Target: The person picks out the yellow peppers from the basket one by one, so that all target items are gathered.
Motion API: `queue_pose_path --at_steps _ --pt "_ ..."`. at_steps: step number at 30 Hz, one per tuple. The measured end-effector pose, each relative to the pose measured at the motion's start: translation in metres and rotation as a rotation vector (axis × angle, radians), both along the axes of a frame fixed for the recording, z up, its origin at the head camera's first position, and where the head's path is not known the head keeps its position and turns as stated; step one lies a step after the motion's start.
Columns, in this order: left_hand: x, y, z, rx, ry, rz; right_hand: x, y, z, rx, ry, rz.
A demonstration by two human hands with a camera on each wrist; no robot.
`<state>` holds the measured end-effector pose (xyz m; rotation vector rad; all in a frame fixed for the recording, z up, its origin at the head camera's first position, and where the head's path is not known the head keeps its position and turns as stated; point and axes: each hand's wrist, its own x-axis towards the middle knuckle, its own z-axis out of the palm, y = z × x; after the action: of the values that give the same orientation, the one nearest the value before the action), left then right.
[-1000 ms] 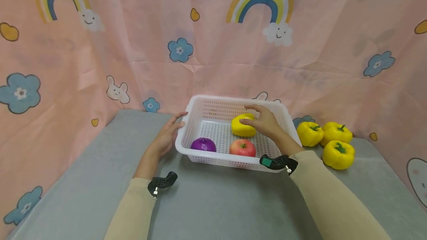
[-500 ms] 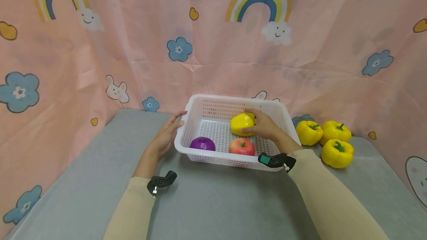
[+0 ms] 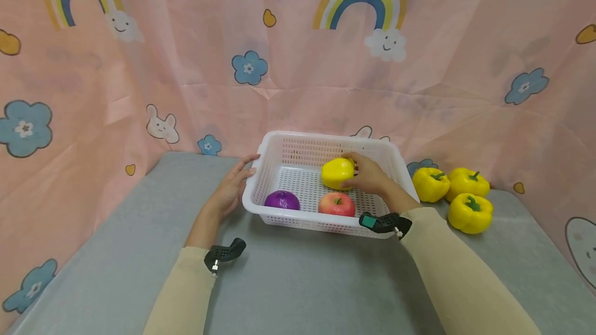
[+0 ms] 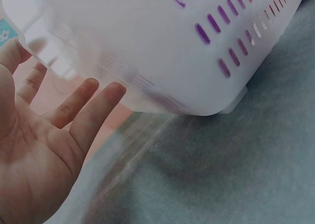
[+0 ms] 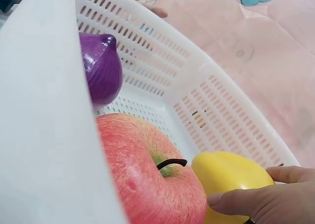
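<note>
A white slotted basket [image 3: 326, 137] stands on the grey table. Inside lie a purple onion [image 3: 282, 200], a red apple [image 3: 336, 204] and a yellow pepper [image 3: 336, 172]. My right hand [image 3: 360, 173] reaches into the basket and grips the yellow pepper from its right side, thumb below and fingers above. In the right wrist view the thumb [image 5: 241, 200] presses the pepper [image 5: 231, 174] just behind the apple [image 5: 147, 177]. My left hand [image 3: 230, 190] lies open against the basket's left wall, its fingers [image 4: 98, 108] straight beside the basket's corner [image 4: 162, 51].
Three more yellow peppers [image 3: 430, 184] [image 3: 467, 182] [image 3: 469, 213] sit on the table right of the basket. A pink printed cloth [image 3: 298, 66] hangs close behind and on both sides. Grey table surface [image 3: 298, 283] stretches in front of the basket.
My right hand has gone from resting over the yellow pepper to closing round it, and the pepper has tipped slightly toward the back. The left hand has stayed against the basket.
</note>
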<state>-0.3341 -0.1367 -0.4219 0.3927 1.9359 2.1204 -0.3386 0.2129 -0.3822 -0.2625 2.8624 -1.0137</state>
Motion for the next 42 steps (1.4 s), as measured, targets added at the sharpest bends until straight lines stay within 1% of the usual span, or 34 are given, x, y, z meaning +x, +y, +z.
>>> queue_pose_path --at_steps 4,13,17,23,29,35,42 --pt "0.0 -0.001 0.001 0.001 -0.002 -0.003 0.001 -0.001 0.002 -0.034 0.007 -0.018" --pt "0.001 0.0 0.001 -0.01 -0.004 0.008 0.002 -0.003 0.006 -0.171 0.051 -0.037" --pt "0.002 0.001 0.001 -0.017 -0.005 0.018 0.002 -0.004 0.009 -0.193 0.068 -0.063" --pt "0.003 0.001 0.002 -0.017 -0.001 0.012 0.005 -0.006 0.013 -0.22 0.098 -0.104" --pt "0.002 0.0 0.001 -0.005 -0.009 0.002 0.007 -0.006 0.016 -0.276 0.154 -0.055" --pt "0.002 0.0 0.0 -0.005 -0.002 0.0 0.01 -0.008 0.02 -0.347 0.181 -0.01" --pt "0.001 0.0 0.001 -0.006 -0.007 0.003 0.015 -0.008 0.03 -0.345 0.243 -0.021"
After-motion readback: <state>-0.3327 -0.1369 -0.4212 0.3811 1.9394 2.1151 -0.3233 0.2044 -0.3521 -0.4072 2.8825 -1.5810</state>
